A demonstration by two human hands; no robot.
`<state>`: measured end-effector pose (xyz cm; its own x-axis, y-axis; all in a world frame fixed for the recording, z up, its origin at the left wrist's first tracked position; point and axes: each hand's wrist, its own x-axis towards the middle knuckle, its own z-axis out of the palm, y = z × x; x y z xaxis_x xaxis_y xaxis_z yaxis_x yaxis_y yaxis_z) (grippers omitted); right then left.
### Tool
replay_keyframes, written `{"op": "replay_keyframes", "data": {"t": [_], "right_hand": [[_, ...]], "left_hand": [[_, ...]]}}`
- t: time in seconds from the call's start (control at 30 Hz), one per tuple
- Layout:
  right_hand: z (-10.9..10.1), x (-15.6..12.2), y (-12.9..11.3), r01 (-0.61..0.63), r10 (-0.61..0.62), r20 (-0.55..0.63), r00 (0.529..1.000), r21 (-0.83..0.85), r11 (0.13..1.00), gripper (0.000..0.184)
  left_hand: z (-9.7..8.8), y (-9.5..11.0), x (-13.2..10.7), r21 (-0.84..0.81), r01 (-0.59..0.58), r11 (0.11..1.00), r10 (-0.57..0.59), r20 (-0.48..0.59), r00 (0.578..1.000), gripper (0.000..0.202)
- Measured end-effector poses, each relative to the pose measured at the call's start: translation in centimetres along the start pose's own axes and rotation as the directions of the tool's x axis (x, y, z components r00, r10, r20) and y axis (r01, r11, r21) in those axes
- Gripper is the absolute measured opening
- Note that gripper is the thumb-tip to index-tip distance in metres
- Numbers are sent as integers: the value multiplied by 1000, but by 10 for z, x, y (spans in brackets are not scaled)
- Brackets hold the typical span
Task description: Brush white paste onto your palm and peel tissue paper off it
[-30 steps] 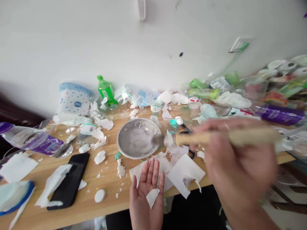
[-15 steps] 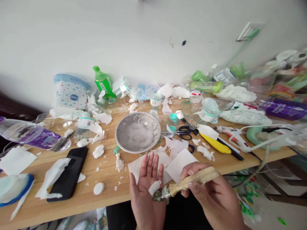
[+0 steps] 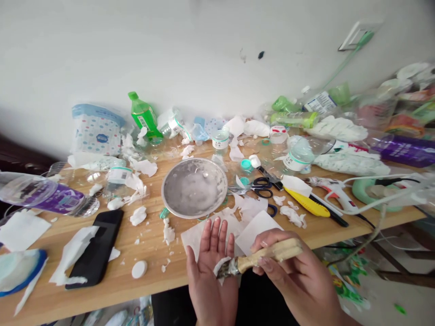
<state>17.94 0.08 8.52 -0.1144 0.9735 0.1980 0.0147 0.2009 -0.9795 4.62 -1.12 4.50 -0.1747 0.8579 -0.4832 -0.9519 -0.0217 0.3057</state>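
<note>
My left hand (image 3: 212,267) lies palm up at the front edge of the table, fingers stretched out. A small white scrap of paper (image 3: 220,266) rests on its palm, partly under the brush's bristles. In my right hand (image 3: 292,271) is a paintbrush (image 3: 268,254), gripped by its pale wooden handle with the bristle end pointing left onto the palm. Just beyond my left hand stands a metal bowl (image 3: 194,209) with a whitish, cloudy liquid in it. Sheets of white paper (image 3: 260,228) lie behind my hands.
Left are a black phone (image 3: 98,253), a white cap (image 3: 139,269) and a purple-labelled bottle (image 3: 50,194). Scissors (image 3: 263,186), a yellow utility knife (image 3: 307,201) and a glue gun (image 3: 336,192) lie right. Cut bottles, paper scraps and a green bottle (image 3: 144,115) line the wall.
The brush has shifted slightly left and up across my left palm, so its bristles now cover more of the white scrap. The view has tilted a little.
</note>
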Motion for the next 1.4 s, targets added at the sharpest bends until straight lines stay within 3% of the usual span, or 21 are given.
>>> {"op": "replay_keyframes", "data": {"t": [0.4, 0.57, 1.0, 1.4], "right_hand": [[-7, -1, 1, 120, -120, 11, 993, -223, 967, 31], [2, 3, -11, 214, -201, 94, 975, -160, 964, 30], [-2, -3, -10, 138, -108, 183, 977, -160, 977, 20], [-3, 6, -17, 230, -190, 162, 968, -285, 930, 18]], "left_hand": [[-5, 1, 1, 2, 28, 1000, -28, 43, 999, 55], [-6, -2, 1, 15, 27, 1000, -28, 26, 999, 56], [2, 5, 1, -48, 73, 996, -73, -17, 997, 56], [1, 4, -2, -123, 132, 984, -124, 70, 990, 60]]}}
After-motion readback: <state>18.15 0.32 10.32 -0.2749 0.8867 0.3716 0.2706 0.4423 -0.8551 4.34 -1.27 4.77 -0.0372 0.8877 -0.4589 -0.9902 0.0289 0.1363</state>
